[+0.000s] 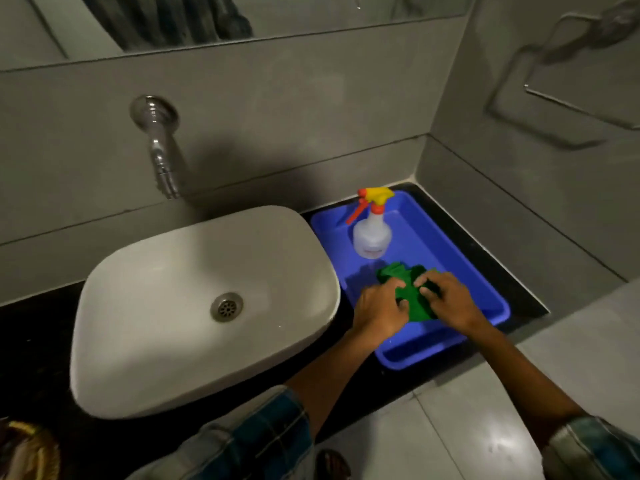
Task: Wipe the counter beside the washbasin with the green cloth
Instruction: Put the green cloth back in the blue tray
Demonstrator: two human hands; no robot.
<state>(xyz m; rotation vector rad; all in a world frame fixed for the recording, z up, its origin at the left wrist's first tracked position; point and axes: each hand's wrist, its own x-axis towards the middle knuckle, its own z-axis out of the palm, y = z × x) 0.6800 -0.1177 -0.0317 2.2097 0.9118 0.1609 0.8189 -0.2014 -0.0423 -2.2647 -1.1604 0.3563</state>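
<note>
The green cloth [408, 292] lies crumpled in a blue plastic tray [485, 282] that sits on the black counter [512, 271] to the right of the white washbasin [166, 306]. My left hand [379, 311] grips the cloth's left side. My right hand [448, 299] grips its right side. Both hands are over the tray's near half, and their fingers cover part of the cloth.
A white spray bottle [372, 233] with a yellow and orange trigger stands at the tray's far end. A chrome tap [161, 154] juts from the grey tiled wall above the basin. The wall corner closes off the counter at right. Light floor tiles [467, 427] lie below.
</note>
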